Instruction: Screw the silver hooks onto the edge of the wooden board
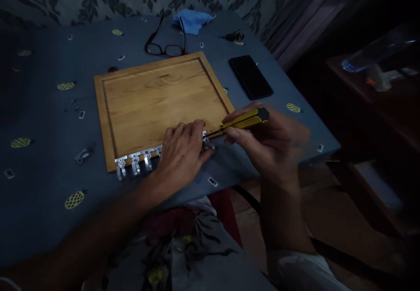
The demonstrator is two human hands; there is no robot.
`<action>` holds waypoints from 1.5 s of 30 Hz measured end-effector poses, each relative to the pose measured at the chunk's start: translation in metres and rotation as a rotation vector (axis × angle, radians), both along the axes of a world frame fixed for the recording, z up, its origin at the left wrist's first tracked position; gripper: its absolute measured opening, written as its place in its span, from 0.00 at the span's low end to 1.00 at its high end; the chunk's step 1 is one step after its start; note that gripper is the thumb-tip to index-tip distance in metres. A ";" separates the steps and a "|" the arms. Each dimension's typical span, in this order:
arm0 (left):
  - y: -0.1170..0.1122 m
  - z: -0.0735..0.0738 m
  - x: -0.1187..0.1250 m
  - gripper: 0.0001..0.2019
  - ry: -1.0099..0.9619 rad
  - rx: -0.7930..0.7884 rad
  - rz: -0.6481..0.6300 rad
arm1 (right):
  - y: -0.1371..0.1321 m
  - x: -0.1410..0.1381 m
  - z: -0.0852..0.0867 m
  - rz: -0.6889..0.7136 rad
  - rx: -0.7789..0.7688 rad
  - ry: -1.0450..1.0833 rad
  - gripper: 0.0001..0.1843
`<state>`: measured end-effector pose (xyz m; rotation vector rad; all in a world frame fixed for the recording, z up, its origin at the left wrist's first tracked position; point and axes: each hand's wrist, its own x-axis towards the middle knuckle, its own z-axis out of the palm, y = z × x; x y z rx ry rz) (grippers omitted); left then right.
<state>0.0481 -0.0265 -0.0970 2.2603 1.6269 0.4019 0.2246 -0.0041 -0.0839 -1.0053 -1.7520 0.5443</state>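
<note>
A framed wooden board (157,103) lies flat on the table. Along its near edge runs a silver metal hook rail (135,159) with several hooks hanging over the side. My left hand (183,153) grips the rail and board edge, fingers curled on top and thumb at the near side; it hides the middle of the rail. In my right hand (272,140) is a yellow and black screwdriver (244,120), pinched at the handle. Its shaft points left, with the tip at the rail's right end beside my left fingers. Whether a screw sits under the tip cannot be made out.
Behind the board are eyeglasses (166,49), a blue cloth (193,21) and a small dark item (234,36). A black phone (251,76) lies to the right. Left of the board are a loose metal piece (82,155) and tiny dark bits (75,105).
</note>
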 end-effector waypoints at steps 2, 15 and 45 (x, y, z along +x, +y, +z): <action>0.000 -0.001 0.000 0.20 0.002 0.012 -0.002 | 0.000 -0.005 -0.004 -0.037 0.067 -0.026 0.08; -0.002 -0.002 -0.001 0.18 0.001 0.028 -0.008 | -0.005 -0.022 -0.019 -0.342 0.248 0.152 0.13; -0.004 -0.005 -0.002 0.20 0.000 0.072 -0.029 | -0.010 0.000 -0.004 -0.040 -0.009 0.111 0.09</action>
